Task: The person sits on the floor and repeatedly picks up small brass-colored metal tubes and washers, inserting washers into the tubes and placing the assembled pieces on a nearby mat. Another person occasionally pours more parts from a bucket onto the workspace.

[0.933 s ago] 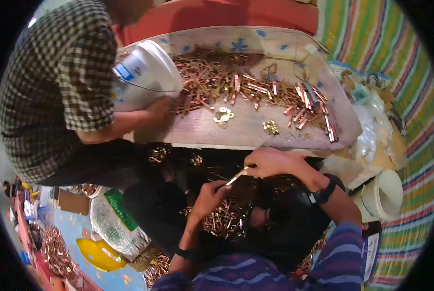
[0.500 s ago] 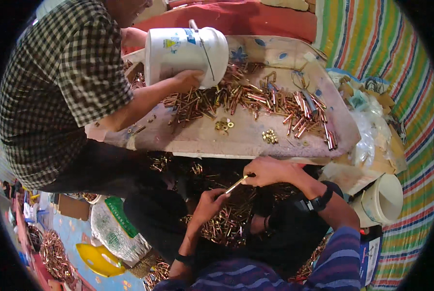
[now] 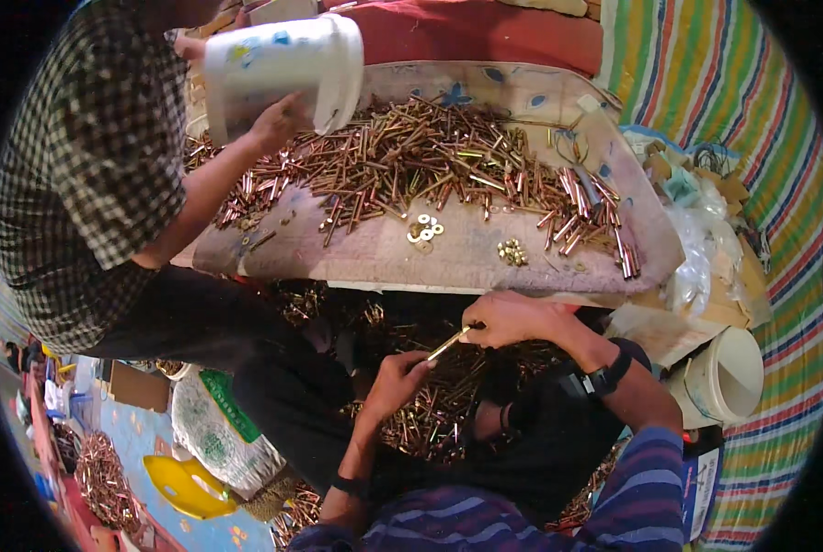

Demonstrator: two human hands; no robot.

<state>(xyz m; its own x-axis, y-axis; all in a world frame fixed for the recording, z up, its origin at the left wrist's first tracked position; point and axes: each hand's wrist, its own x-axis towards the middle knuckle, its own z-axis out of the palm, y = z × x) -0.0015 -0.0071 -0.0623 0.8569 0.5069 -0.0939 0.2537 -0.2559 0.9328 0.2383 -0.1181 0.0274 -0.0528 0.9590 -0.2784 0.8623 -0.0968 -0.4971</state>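
Observation:
Over my lap, a slim brass-coloured metal bolt (image 3: 447, 346) slants between my two hands. My left hand (image 3: 397, 382) grips its lower end in a pinch. At the upper end, my right hand (image 3: 514, 319) is closed around the tip, with its fingertips partly hidden. Ahead of my hands, a low worktable (image 3: 338, 262) bears a large heap of copper- and brass-coloured bolts (image 3: 411, 152). Near its front edge lie a small cluster of washers (image 3: 424, 230) and a little pile of brass nuts (image 3: 512, 251). More bolts (image 3: 439, 414) lie below, between my legs.
At the left, a co-worker in a checked shirt (image 3: 98, 138) tilts a white bucket (image 3: 264, 74) above the heap. Another white bucket (image 3: 724, 377) stands at the right, near plastic bags (image 3: 701, 258). A yellow scoop-like object (image 3: 186, 488) and a white sack (image 3: 218, 432) are at lower left.
The co-worker's bucket has moved left and up, and the heap on the table looks larger and more exposed. Several washers now show more clearly. My hands stay nearly in place with the bolt.

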